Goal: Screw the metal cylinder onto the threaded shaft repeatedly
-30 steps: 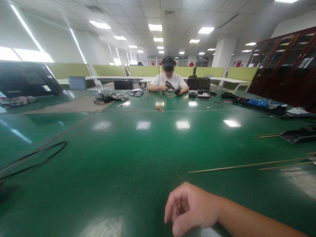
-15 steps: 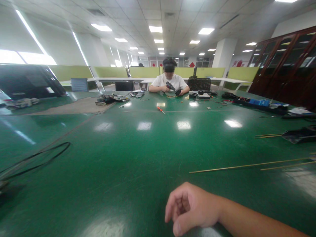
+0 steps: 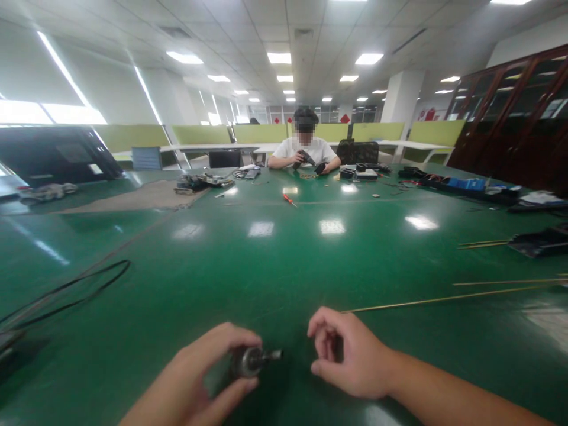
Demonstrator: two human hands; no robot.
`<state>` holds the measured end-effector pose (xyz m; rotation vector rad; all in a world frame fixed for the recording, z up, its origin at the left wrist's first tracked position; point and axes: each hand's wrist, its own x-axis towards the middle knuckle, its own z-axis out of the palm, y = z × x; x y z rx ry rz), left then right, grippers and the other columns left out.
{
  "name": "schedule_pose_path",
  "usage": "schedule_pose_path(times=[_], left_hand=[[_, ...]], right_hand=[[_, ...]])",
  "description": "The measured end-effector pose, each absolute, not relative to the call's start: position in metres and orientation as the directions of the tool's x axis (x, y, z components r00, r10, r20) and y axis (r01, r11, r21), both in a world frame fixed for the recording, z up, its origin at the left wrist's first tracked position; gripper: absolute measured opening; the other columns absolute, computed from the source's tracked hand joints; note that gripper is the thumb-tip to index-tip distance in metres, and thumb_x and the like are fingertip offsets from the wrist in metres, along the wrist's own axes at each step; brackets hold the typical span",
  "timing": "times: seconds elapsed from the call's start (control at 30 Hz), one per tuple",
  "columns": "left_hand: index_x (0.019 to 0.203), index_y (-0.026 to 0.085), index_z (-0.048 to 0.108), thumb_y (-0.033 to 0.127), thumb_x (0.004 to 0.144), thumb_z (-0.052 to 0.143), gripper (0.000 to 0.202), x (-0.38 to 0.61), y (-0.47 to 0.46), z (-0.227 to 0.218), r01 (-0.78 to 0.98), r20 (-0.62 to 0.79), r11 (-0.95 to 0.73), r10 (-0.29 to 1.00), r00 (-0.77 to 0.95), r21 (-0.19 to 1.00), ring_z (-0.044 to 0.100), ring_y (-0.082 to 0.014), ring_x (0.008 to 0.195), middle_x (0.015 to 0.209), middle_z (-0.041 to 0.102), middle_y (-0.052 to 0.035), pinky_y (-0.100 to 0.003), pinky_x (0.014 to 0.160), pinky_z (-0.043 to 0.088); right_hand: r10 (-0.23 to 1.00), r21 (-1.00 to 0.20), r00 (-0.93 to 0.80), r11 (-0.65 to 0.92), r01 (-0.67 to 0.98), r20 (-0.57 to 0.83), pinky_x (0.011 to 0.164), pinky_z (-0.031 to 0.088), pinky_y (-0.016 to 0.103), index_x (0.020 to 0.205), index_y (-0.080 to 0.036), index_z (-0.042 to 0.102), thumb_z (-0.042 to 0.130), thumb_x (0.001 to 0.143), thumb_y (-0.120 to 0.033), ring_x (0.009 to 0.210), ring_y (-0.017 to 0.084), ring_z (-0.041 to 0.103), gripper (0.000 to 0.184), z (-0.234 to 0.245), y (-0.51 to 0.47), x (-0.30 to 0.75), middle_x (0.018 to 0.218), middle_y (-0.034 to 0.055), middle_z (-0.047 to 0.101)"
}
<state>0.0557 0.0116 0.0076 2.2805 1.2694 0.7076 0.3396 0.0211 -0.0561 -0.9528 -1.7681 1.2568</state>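
My left hand [image 3: 202, 376] has come in from the lower left, its thumb and fingers around a dark, round drill chuck [image 3: 251, 361]. A short shaft or bit sticks out of the chuck toward the right; whatever is behind the chuck is hidden by my hand. Across from it, my right hand [image 3: 348, 352] hovers over the green table [image 3: 222, 260], fingers loosely curled and thumb apart, with nothing visible between them. Just behind the right hand lies the end of a long thin brass-coloured rod [image 3: 417, 302].
More thin rods [image 3: 483, 244] stick out of a black holder [image 3: 536, 241] on the right. A black cable loop [image 3: 102, 284] lies left. Farther off is a red screwdriver [image 3: 290, 200]. A person [image 3: 304, 148] opposite holds a power drill [image 3: 306, 157] and a dark block. Electronics [image 3: 202, 181] sit back left.
My left hand has entered view from the lower left, holding the drill chuck. My right hand has moved slightly up and right, its fingers still curled.
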Motion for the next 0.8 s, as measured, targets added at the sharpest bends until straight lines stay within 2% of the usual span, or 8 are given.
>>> schedule_pose_path(times=[0.07,0.17,0.3,0.4,0.53,0.8], left_hand=[[0.115,0.03,0.066,0.03,0.091,0.066,0.024,0.082,0.026,0.011,0.598,0.153,-0.545,0.801,0.579,0.588,0.067,-0.0225,0.096,0.107,0.071,-0.002,-0.029,0.085,0.054],[0.119,0.03,0.063,0.026,0.093,0.064,0.027,0.105,0.039,0.007,0.537,0.117,-0.577,0.741,0.661,0.615,0.066,-0.0213,0.1,0.11,0.07,-0.0018,-0.03,0.089,0.052],[0.123,0.031,0.061,0.022,0.091,0.067,0.034,0.11,0.042,-0.011,0.499,0.099,-0.536,0.742,0.663,0.681,0.065,-0.0218,0.106,0.117,0.069,-0.001,-0.031,0.094,0.049],[0.122,0.03,0.059,0.017,0.086,0.069,0.04,0.107,0.042,-0.024,0.5,0.09,-0.495,0.769,0.633,0.711,0.065,-0.0212,0.104,0.114,0.069,-0.0003,-0.029,0.092,0.049],[0.109,0.026,0.062,0.018,0.085,0.069,0.026,0.103,0.041,-0.034,0.494,0.061,-0.482,0.758,0.65,0.724,0.064,-0.0191,0.092,0.101,0.069,0.0006,-0.028,0.083,0.048],[0.106,0.025,0.062,0.023,0.086,0.068,0.02,0.104,0.037,-0.036,0.454,0.051,-0.45,0.751,0.658,0.769,0.063,-0.0181,0.089,0.097,0.068,0.0009,-0.027,0.079,0.044]], right_hand=[[0.906,-0.951,-0.393,0.246,0.187,0.157,0.055,0.04,0.021,0.105,-0.021,0.054,0.073,0.07,-0.009,0.056,0.009,0.051,0.041,-0.058,0.023,0.34,0.072,-0.0072,0.059],[0.925,-0.937,-0.344,0.251,0.242,0.159,0.056,0.041,0.021,0.112,-0.022,0.053,0.07,0.069,-0.007,0.059,0.009,0.053,0.049,-0.059,0.024,0.34,0.081,-0.0056,0.06],[0.929,-0.927,-0.33,0.261,0.27,0.166,0.06,0.042,0.022,0.103,-0.022,0.056,0.069,0.066,-0.006,0.065,0.011,0.054,0.042,-0.057,0.024,0.34,0.08,-0.0051,0.06],[0.93,-0.916,-0.331,0.266,0.301,0.161,0.06,0.041,0.022,0.094,-0.021,0.057,0.069,0.065,-0.006,0.065,0.012,0.054,0.035,-0.056,0.024,0.339,0.075,-0.0053,0.059],[0.925,-0.905,-0.356,0.261,0.335,0.134,0.057,0.04,0.021,0.091,-0.021,0.058,0.071,0.064,-0.008,0.062,0.011,0.053,0.032,-0.057,0.024,0.337,0.074,-0.0056,0.061],[0.893,-0.857,-0.416,0.343,0.384,0.17,0.062,0.04,0.022,0.093,-0.022,0.063,0.073,0.061,-0.009,0.066,0.011,0.055,0.036,-0.057,0.02,0.338,0.075,-0.0068,0.06]])
